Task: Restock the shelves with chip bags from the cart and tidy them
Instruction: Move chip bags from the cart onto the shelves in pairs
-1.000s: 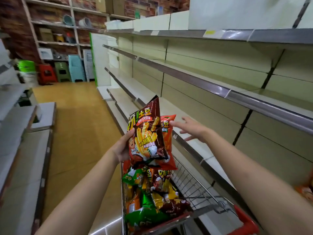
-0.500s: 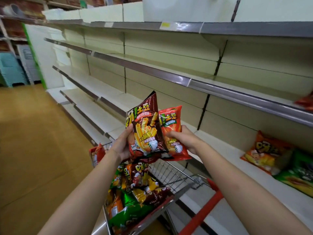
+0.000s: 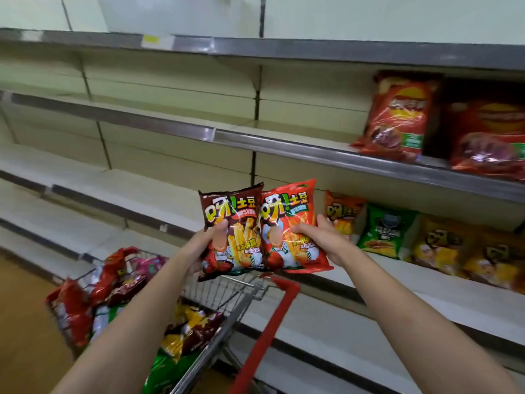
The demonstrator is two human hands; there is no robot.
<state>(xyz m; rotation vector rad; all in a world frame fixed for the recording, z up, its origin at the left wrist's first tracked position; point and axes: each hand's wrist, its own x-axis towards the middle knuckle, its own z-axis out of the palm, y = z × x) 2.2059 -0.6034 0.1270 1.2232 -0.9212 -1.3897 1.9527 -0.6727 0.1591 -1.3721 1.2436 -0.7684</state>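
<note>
I hold two chip bags up in front of me, side by side and touching. My left hand (image 3: 208,243) grips the brown bag (image 3: 231,231), thumb pressed on its front. My right hand (image 3: 318,241) grips the red bag (image 3: 289,226) the same way, thumb on the front and fingers behind. Both bags are up in the air, above the cart's red handle (image 3: 272,322).

I think the job is only a little way done. At 3 o'clock from my bags, a few bags already stand on the lower shelf (image 3: 397,268): an orange bag (image 3: 342,214), a green bag (image 3: 383,230) and some yellow bags (image 3: 460,248). Big red bags (image 3: 397,115) stand on the shelf above, at 2 o'clock. The shelves from 9 to 12 o'clock have nothing on them yet.

The cart (image 3: 227,297), at 7 o'clock, is full of bags. So there is lots left to put out. These two could go next to the orange one.
</note>
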